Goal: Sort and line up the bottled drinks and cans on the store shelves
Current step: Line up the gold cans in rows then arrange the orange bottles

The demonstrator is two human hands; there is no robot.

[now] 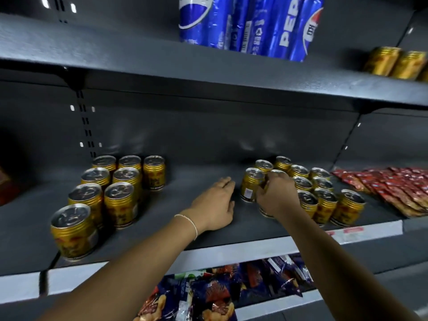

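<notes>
gold cans (120,202), blue cans (250,24), dark grey shelf (162,230).

Dim, soft blur, edges bent, faint glare

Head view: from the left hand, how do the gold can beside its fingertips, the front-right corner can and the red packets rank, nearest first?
1. Gold can, just right of the left hand.
2. Front-right corner can, at the right group's outer end, near the shelf edge.
3. Red packets, far right, beyond that group.

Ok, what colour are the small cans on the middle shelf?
The small cans have gold bodies and silver lids; head view.
</notes>
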